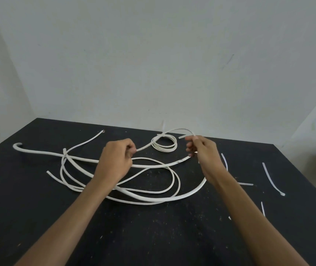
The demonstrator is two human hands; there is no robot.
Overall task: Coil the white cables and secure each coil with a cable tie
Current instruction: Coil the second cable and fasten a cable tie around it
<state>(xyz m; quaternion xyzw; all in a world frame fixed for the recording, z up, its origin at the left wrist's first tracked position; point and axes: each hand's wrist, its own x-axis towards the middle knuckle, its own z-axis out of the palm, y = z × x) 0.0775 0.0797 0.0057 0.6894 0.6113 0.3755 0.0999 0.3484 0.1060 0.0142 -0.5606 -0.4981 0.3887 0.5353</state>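
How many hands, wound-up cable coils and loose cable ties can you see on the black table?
Hands: 2, the left hand and the right hand.
Finished cable coil: 1.
Loose cable ties: 4 clearly showing.
Total: 7.

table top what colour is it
The table is black, speckled with pale flecks and scuffs; the head view shows it.

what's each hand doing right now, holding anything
Left hand: closed, pinching the thin white cable.
Right hand: closed on the same cable near its end.
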